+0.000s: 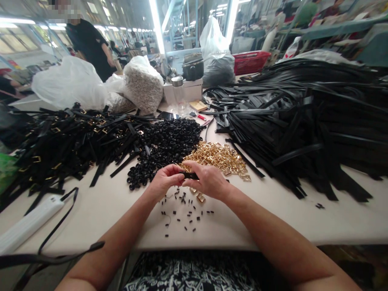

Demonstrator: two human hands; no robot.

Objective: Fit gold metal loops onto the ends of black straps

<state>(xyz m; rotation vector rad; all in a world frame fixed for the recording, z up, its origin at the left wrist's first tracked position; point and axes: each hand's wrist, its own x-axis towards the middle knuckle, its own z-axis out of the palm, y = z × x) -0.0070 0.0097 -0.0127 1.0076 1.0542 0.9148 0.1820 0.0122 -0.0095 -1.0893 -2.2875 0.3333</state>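
Observation:
My left hand and my right hand meet near the middle of the table, both closed on a short black strap piece. The left fingertips pinch its left end, while the right fingers wrap over its right part. Just behind the hands lie a pile of gold buckles and a heap of small black loops. Below the hands, several tiny black pieces are scattered on the table. A few gold buckles lie beside my right hand.
Black straps with gold buckles cover the left; long black straps are heaped at the right. Behind stand a glass jar, filled plastic bags and a red basket. A white power strip lies front left. A person stands beyond.

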